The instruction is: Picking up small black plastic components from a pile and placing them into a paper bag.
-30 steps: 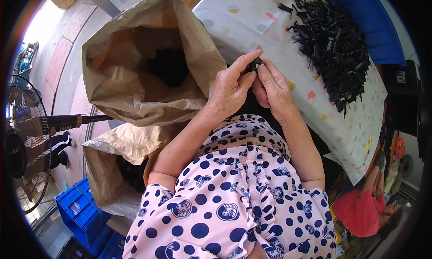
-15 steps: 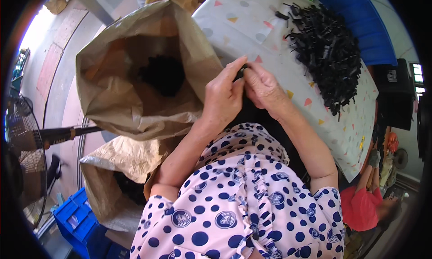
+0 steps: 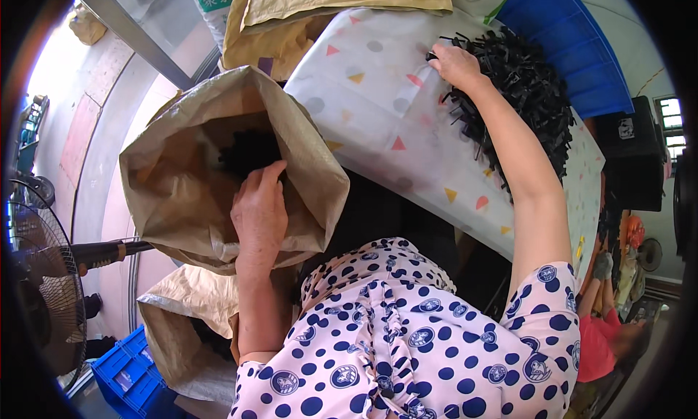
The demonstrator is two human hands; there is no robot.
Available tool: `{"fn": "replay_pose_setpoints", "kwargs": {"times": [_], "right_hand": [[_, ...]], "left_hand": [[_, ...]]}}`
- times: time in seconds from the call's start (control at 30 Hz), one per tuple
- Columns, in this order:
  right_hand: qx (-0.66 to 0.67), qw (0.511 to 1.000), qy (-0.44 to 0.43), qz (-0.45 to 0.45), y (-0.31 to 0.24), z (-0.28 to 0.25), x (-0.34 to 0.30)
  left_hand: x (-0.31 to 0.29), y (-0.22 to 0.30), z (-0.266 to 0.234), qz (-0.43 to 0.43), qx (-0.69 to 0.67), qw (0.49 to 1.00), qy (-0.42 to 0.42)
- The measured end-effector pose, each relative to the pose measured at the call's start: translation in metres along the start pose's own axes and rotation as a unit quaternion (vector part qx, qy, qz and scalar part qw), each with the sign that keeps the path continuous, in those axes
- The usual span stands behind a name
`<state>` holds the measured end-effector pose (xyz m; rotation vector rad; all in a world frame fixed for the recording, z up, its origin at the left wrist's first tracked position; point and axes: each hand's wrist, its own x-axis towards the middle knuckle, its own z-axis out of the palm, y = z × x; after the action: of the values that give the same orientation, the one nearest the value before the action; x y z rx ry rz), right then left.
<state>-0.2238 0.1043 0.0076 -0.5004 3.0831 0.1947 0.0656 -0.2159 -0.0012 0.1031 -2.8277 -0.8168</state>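
My left hand (image 3: 260, 208) hangs over the mouth of a tan woven sack (image 3: 305, 222). Its fingers are loosely bent and partly apart, and no piece shows in them. Inside that sack lies a dark heap of black pieces (image 3: 251, 153). My right hand (image 3: 458, 66) is stretched to the far left edge of a pile of small black plastic-looking pieces (image 3: 534, 102) on the table. Between its fingertips is a small black piece (image 3: 432, 55); its exact kind cannot be made out.
The pile rests on a patterned tablecloth (image 3: 378, 84) beside a blue bin (image 3: 574, 48). Another open sack (image 3: 174, 324) stands near left, above a blue crate (image 3: 131, 375). A fan (image 3: 47, 288) is at far left. A person in red (image 3: 600, 346) sits at right.
My hands were together over the lap with a small dark piece. They have parted: the left moved over the sack, the right reached out to the pile.
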Motion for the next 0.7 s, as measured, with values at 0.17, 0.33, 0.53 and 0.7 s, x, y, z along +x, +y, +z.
{"fn": "replay_pose_setpoints", "kwargs": {"times": [0.17,0.33,0.53,0.7], "right_hand": [[0.186,0.979,0.069,-0.033,0.007,0.008,0.001],[0.661,0.746,-0.063,0.051,-0.068,-0.044,-0.098],[0.754,0.65,-0.067,0.064,-0.099,-0.026,-0.202],[0.792,0.603,-0.064,0.063,-0.091,-0.003,-0.247]], "left_hand": [[0.01,0.026,0.003,0.087,-0.099,0.982,0.134],[0.021,0.09,0.029,0.096,-0.356,0.93,0.005],[0.018,0.112,0.066,0.08,-0.475,0.864,-0.146],[-0.002,0.121,0.079,0.039,-0.536,0.814,-0.218]]}}
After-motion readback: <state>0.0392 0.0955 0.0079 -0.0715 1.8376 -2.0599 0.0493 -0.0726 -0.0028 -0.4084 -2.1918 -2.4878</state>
